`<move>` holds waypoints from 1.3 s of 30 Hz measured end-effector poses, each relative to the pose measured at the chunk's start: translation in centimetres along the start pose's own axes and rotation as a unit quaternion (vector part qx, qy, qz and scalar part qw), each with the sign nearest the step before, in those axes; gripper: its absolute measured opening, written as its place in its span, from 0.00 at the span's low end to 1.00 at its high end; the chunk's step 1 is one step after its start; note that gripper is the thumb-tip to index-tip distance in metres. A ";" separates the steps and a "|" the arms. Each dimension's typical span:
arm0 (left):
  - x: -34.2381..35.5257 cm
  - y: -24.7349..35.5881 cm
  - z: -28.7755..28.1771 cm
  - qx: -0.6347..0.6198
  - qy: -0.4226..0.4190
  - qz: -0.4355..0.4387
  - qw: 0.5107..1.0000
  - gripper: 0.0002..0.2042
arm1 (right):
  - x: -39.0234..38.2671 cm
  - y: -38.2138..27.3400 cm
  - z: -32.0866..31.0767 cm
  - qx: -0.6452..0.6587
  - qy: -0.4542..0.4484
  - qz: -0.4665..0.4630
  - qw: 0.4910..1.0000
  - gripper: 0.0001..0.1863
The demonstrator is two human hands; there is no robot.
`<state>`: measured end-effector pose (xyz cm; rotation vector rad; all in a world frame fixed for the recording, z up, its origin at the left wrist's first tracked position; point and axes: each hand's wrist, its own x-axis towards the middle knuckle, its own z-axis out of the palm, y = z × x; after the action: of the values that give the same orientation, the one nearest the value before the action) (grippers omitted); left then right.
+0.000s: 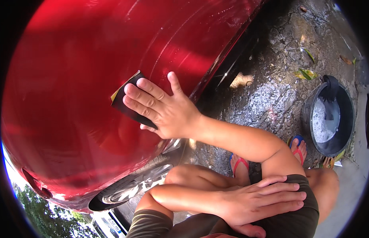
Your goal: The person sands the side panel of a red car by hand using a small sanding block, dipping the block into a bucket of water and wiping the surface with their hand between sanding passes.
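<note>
My right hand (164, 107) lies flat on a folded piece of black sandpaper (139, 113), pressing it against the red car body panel (85, 99). A yellowish edge of the sheet shows beyond the fingertips. Three fingers stretch across it, the little finger sticks out to the side, and the thumb is at the sheet's lower end. Pale streaks and drops mark the paint above the hand. My left hand (260, 202) crosses over my body and rests on dark cloth near my right upper arm, fingers spread, holding nothing.
A black bucket (307, 115) of soapy water stands on the right, a dark cloth (331, 88) over its rim. Below the panel is the car's wheel (141, 184). The rough ground (267, 95) is wet, with scattered leaves (305, 74). My sandalled feet (240, 170) are between car and bucket.
</note>
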<state>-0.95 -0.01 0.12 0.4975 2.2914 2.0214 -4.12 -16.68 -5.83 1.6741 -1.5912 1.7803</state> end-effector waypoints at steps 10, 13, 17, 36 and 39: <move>-0.1 -0.4 -0.1 0.032 -0.055 -0.007 0.998 0.44 | 2.6 8.7 -4.2 -0.048 0.170 0.180 0.968 0.41; -0.5 -0.2 0.2 0.008 -0.079 -0.029 0.996 0.44 | -3.1 3.4 -0.5 -0.073 -0.011 -0.015 0.997 0.41; 0.0 0.4 0.2 0.035 -0.059 -0.008 0.998 0.44 | 2.6 16.1 -9.4 -0.062 0.182 0.240 0.952 0.39; 0.1 -1.4 0.1 -0.026 -0.070 -0.029 0.997 0.45 | -6.2 3.3 -0.6 0.009 0.072 0.261 0.963 0.43; -0.4 -0.3 -0.2 -0.034 -0.097 -0.064 0.993 0.44 | -8.4 -0.6 -0.3 0.004 -0.031 0.222 0.974 0.42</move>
<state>-0.67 -0.30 -0.20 0.5033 2.0800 1.8934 -1.12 -12.13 -12.23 1.4709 -2.1219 1.9429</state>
